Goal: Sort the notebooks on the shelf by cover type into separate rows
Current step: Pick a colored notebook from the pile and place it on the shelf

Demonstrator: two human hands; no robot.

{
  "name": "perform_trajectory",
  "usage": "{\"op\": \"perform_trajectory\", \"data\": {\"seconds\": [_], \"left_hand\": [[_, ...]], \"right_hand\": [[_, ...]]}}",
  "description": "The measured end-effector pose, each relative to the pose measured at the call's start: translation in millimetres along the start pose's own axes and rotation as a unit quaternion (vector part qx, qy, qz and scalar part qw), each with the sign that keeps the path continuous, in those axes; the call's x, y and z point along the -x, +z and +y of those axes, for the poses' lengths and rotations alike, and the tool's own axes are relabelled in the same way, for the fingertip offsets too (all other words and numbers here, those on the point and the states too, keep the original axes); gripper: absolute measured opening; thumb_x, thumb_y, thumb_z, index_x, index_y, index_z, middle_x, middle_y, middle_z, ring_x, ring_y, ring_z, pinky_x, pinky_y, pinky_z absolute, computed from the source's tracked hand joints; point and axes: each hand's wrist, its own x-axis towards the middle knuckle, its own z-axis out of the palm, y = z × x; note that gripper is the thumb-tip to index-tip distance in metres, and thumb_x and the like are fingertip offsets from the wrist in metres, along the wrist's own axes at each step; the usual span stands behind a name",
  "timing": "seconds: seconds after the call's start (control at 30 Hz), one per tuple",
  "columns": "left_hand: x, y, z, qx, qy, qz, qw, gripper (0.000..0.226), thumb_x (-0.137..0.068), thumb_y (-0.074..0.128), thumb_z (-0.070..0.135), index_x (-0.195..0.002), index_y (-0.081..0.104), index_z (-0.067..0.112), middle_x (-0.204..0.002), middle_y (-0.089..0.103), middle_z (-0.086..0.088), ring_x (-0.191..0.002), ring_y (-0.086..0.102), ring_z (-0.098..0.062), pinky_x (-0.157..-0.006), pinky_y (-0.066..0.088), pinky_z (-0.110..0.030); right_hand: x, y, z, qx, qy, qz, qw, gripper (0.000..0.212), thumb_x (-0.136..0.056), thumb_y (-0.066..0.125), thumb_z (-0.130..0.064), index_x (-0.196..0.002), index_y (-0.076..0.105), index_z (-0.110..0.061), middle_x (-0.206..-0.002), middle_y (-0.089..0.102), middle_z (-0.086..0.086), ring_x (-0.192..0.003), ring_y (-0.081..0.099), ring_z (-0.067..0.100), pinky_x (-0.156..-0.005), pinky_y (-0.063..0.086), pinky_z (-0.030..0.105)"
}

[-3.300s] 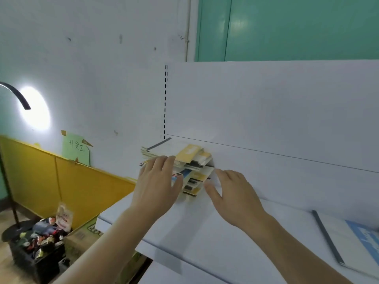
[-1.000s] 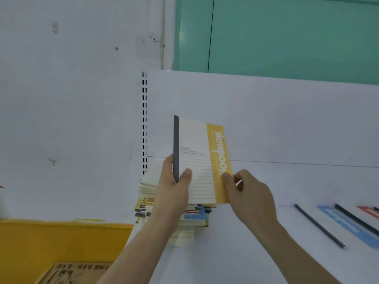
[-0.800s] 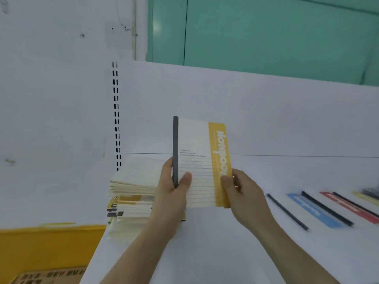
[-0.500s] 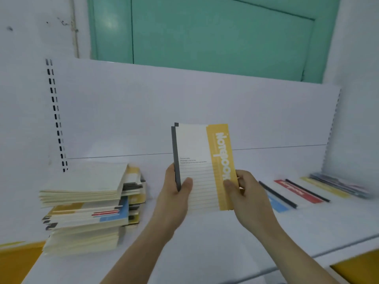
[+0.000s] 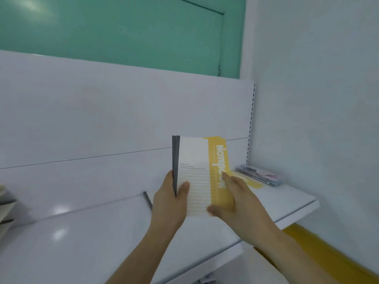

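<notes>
I hold a white notebook with a yellow band and grey spine (image 5: 194, 160) upright above the white shelf (image 5: 82, 242). A second spine and yellow edge show just behind it, so it may be two notebooks. My left hand (image 5: 170, 203) grips the spine side, thumb on the cover. My right hand (image 5: 238, 203) pinches the yellow band's lower corner. The mixed pile of notebooks (image 5: 5, 210) is only a sliver at the far left edge. A yellow-banded notebook (image 5: 253, 183) lies flat on the shelf to the right, partly hidden by my right hand.
A low stack of pale notebooks (image 5: 260, 175) lies in the shelf's far right corner against the side wall. A dark spine (image 5: 148, 198) of a flat notebook shows behind my left wrist. The shelf's front edge runs down to the right; a green door stands behind.
My view and both hands have swung right along the shelf with the notebook. The pile has slid to the left edge. My right hand has spread further over the yellow band.
</notes>
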Motion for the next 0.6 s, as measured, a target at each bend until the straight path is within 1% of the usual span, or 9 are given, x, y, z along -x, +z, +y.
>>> {"op": "perform_trajectory", "data": {"seconds": [0.07,0.13,0.2,0.27,0.33,0.4,0.47,0.53,0.6], "left_hand": [[-8,33,2,0.0,-0.011,-0.018,1.0,0.052,-0.102,0.05,0.027,-0.15,0.032,0.031,-0.122,0.063,0.01,-0.097,0.059,-0.008,-0.077,0.041,-0.017],[-17,64,2,0.008,-0.019,-0.024,1.0,0.057,-0.103,0.049,0.025,-0.154,0.024,0.03,-0.126,0.06,0.005,-0.101,0.057,-0.013,-0.081,0.043,-0.023],[-30,93,-1,0.013,-0.014,-0.029,0.999,0.05,-0.103,0.048,0.023,-0.149,0.03,0.028,-0.125,0.061,0.006,-0.096,0.058,-0.009,-0.072,0.045,-0.016],[-47,120,-7,0.006,-0.008,-0.048,0.999,0.044,-0.103,0.048,0.022,-0.145,0.035,0.026,-0.12,0.06,0.009,-0.09,0.057,-0.004,-0.062,0.044,-0.008],[-65,144,-15,-0.012,0.008,-0.071,0.997,0.039,-0.101,0.05,0.021,-0.139,0.041,0.028,-0.119,0.06,0.008,-0.095,0.058,-0.005,-0.067,0.042,-0.01],[-85,165,-21,-0.052,0.017,-0.094,0.994,0.035,-0.099,0.052,0.021,-0.132,0.046,0.03,-0.112,0.056,0.003,-0.09,0.055,-0.002,-0.067,0.038,-0.013],[-103,183,-27,-0.087,0.02,-0.111,0.99,0.036,-0.096,0.054,0.023,-0.131,0.049,0.028,-0.108,0.055,0.002,-0.087,0.053,-0.002,-0.071,0.044,-0.018],[-116,198,-31,-0.117,0.033,-0.138,0.983,0.04,-0.093,0.057,0.03,-0.132,0.048,0.029,-0.112,0.06,0.005,-0.095,0.058,-0.009,-0.083,0.053,-0.03],[-124,210,-33,-0.157,0.055,-0.184,0.969,0.048,-0.089,0.06,0.044,-0.133,0.044,0.032,-0.118,0.06,0.007,-0.103,0.058,-0.011,-0.09,0.053,-0.032]], "right_hand": [[-8,-13,26,0.02,0.013,-0.036,0.999,0.1,-0.079,0.075,-0.05,-0.155,0.014,-0.03,-0.151,0.025,-0.013,-0.126,0.038,0.004,-0.091,0.027,0.011],[-19,-22,51,0.027,0.009,-0.058,0.998,0.105,-0.072,0.078,-0.055,-0.154,0.016,-0.033,-0.148,0.025,-0.016,-0.12,0.037,0.0,-0.088,0.028,0.011],[-33,-28,76,0.049,0.007,-0.072,0.996,0.107,-0.07,0.076,-0.062,-0.154,0.016,-0.034,-0.148,0.026,-0.016,-0.124,0.038,0.003,-0.092,0.033,0.014],[-50,-34,102,0.1,0.008,-0.067,0.993,0.102,-0.074,0.07,-0.065,-0.155,0.018,-0.031,-0.148,0.031,-0.012,-0.13,0.037,0.008,-0.099,0.034,0.02],[-68,-39,125,0.14,0.005,-0.055,0.989,0.098,-0.075,0.068,-0.067,-0.154,0.021,-0.031,-0.147,0.035,-0.01,-0.132,0.037,0.01,-0.099,0.035,0.023],[-86,-43,146,0.161,0.012,-0.059,0.985,0.098,-0.075,0.068,-0.067,-0.153,0.022,-0.032,-0.145,0.037,-0.01,-0.131,0.037,0.01,-0.097,0.036,0.022],[-105,-47,165,0.193,0.006,-0.077,0.978,0.095,-0.075,0.065,-0.069,-0.152,0.025,-0.03,-0.143,0.04,-0.009,-0.13,0.039,0.011,-0.098,0.039,0.025],[-125,-49,187,0.228,-0.007,-0.088,0.97,0.094,-0.075,0.06,-0.074,-0.15,0.027,-0.029,-0.145,0.041,-0.007,-0.132,0.038,0.015,-0.103,0.039,0.03],[-145,-51,210,0.248,-0.015,-0.108,0.963,0.095,-0.075,0.058,-0.077,-0.151,0.026,-0.03,-0.146,0.041,-0.007,-0.133,0.037,0.017,-0.107,0.037,0.033]]}}
